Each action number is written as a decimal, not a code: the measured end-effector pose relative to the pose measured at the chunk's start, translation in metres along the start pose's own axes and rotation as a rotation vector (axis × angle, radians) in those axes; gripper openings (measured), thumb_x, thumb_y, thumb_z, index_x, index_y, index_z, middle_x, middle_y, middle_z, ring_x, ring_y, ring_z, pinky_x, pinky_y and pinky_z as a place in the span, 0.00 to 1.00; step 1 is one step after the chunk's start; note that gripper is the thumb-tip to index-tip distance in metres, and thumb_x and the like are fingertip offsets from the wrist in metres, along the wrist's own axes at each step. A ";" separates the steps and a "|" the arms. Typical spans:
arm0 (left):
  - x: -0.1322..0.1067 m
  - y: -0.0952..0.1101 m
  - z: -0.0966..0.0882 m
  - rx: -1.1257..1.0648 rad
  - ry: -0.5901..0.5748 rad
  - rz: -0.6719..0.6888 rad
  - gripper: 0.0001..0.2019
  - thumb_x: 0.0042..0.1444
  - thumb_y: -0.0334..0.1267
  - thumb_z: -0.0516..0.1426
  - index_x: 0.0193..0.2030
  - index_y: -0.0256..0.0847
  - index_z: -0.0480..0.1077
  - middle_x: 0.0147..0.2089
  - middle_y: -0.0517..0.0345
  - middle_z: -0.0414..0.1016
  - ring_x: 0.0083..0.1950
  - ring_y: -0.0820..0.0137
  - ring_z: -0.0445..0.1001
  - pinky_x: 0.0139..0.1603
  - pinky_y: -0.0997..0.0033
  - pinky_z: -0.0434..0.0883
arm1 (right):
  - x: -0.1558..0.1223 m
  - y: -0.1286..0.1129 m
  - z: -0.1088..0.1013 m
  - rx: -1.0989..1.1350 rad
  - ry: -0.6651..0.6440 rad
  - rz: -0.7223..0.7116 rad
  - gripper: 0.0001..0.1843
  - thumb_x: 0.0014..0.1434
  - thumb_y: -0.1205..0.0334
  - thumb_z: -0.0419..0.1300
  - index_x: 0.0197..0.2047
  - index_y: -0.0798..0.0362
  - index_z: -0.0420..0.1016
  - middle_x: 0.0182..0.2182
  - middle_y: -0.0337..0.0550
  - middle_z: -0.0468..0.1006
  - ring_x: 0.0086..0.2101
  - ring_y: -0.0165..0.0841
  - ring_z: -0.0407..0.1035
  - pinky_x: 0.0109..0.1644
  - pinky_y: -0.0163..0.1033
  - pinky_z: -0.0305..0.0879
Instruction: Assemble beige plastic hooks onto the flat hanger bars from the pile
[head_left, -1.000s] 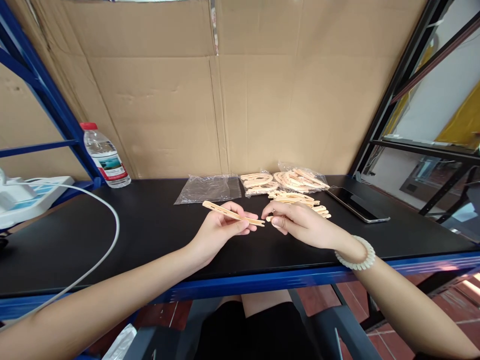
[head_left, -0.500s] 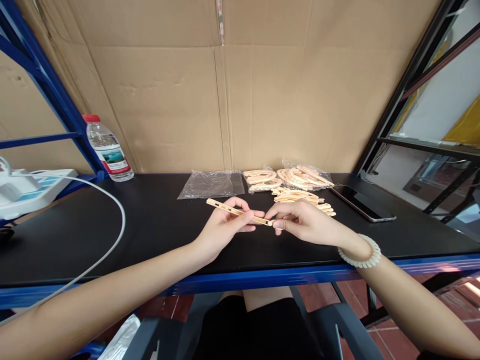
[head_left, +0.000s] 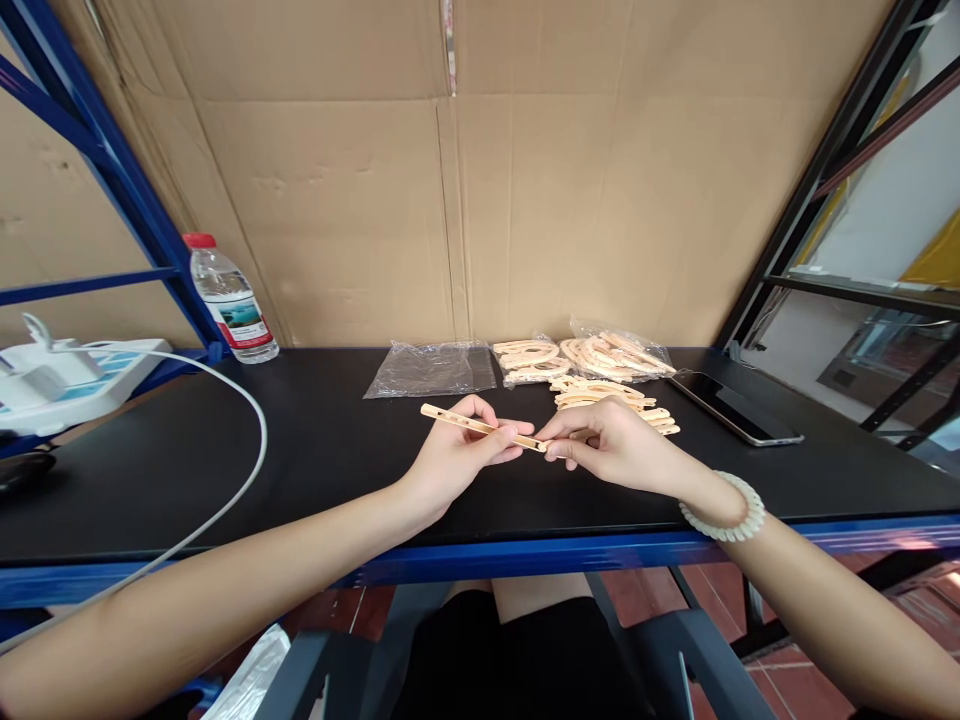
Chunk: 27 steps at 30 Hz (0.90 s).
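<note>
A slim pale wooden strip [head_left: 444, 415] with slots along it slants above the table, pinched between the thumb and fingers of my left hand [head_left: 450, 462]. My right hand [head_left: 616, 446], with a pale beaded bracelet [head_left: 742, 508] at its wrist, is closed at the strip's right end. Its thumb and fingertips pinch a wooden piece that meets the strip there; most of that piece is hidden. Just behind my right hand lies a pile of curved wooden pieces [head_left: 604, 392], partly covered by the hand.
Clear plastic bags of wooden pieces [head_left: 615, 355] and a flat clear plastic bag [head_left: 431, 370] lie along the cardboard wall [head_left: 360, 220]. A phone [head_left: 735, 408] is at right. A water bottle [head_left: 232, 310], power strip [head_left: 131, 370] and white cable [head_left: 255, 450] are at left.
The whole view has shifted slightly, so everything appears a little further right. Both hands keep their hold at the strip, with the right fingertips pressed closer around its end.
</note>
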<state>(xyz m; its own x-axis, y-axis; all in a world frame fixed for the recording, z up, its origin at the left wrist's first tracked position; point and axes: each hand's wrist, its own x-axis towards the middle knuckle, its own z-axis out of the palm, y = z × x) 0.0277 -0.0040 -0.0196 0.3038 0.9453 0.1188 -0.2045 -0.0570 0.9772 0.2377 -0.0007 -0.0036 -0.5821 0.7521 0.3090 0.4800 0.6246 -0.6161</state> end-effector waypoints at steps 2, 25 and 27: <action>0.000 -0.001 0.000 -0.015 0.004 -0.010 0.17 0.51 0.37 0.66 0.30 0.39 0.59 0.38 0.52 0.82 0.44 0.63 0.80 0.52 0.56 0.74 | 0.001 -0.002 0.000 -0.034 0.018 -0.006 0.10 0.59 0.68 0.56 0.39 0.52 0.79 0.28 0.39 0.81 0.27 0.28 0.74 0.31 0.32 0.66; 0.000 -0.005 0.002 -0.063 0.065 -0.071 0.15 0.52 0.34 0.65 0.29 0.39 0.59 0.38 0.51 0.82 0.46 0.62 0.80 0.56 0.55 0.72 | 0.003 0.002 0.008 -0.378 0.119 -0.135 0.11 0.62 0.68 0.54 0.37 0.51 0.79 0.27 0.41 0.80 0.27 0.30 0.71 0.33 0.34 0.60; 0.000 -0.005 0.002 -0.057 0.076 -0.074 0.15 0.52 0.35 0.65 0.30 0.39 0.59 0.39 0.50 0.82 0.46 0.62 0.80 0.56 0.55 0.72 | 0.003 0.003 0.010 -0.387 0.134 -0.146 0.11 0.63 0.67 0.53 0.38 0.51 0.79 0.28 0.42 0.80 0.28 0.31 0.72 0.33 0.35 0.60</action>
<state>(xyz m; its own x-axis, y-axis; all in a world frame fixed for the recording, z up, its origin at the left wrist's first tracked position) 0.0302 -0.0040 -0.0243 0.2490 0.9680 0.0303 -0.2377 0.0307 0.9708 0.2309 0.0011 -0.0117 -0.5836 0.6550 0.4799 0.6250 0.7397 -0.2495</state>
